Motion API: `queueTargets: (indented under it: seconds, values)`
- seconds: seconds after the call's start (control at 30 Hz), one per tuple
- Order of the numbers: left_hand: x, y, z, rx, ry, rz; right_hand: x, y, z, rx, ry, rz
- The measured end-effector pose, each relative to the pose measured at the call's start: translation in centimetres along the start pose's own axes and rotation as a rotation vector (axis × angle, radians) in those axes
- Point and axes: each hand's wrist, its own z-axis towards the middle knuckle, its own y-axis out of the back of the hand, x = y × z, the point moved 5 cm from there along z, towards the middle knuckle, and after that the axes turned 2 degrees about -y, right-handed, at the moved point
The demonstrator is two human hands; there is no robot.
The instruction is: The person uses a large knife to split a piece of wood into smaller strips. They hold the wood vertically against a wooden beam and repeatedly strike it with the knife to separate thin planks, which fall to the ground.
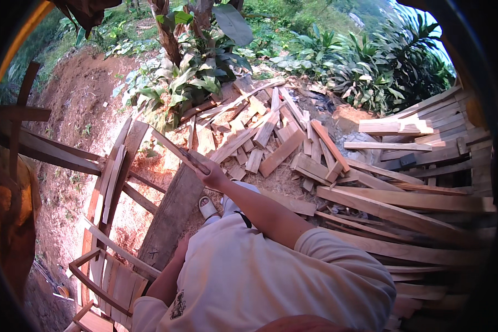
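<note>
My right hand (210, 176) is closed around the near end of a narrow wooden strip (170, 145), which points away to the upper left. A darker edge shows along the strip close to my fingers; I cannot make out what it is. Below the strip lies a broad, weathered plank (171, 213), running from beside my foot toward the lower left. My left hand (183, 246) is low beside my shirt, near that plank's right edge. Its fingers are hidden, so I cannot see whether it holds anything.
A heap of wood offcuts (282, 149) lies ahead over sawdust. Long boards (404, 199) are stacked at the right. Wooden frame pieces (113, 271) stand at the lower left, beside an earth slope (74, 99). My sandalled foot (207, 207) is near the plank. Leafy plants (365, 72) grow behind.
</note>
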Motion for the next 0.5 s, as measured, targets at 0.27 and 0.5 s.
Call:
queueTargets:
  seconds: [0.27,0.5]
  values:
    - [-1.5,0.3,-0.3,0.042,0.078,-0.117,-0.3,0.2,1.0,0.047,-0.024,0.033]
    - [-0.9,0.1,-1.0,0.003,0.176,-0.258,-1.6,0.0,1.3,0.085,-0.026,0.019]
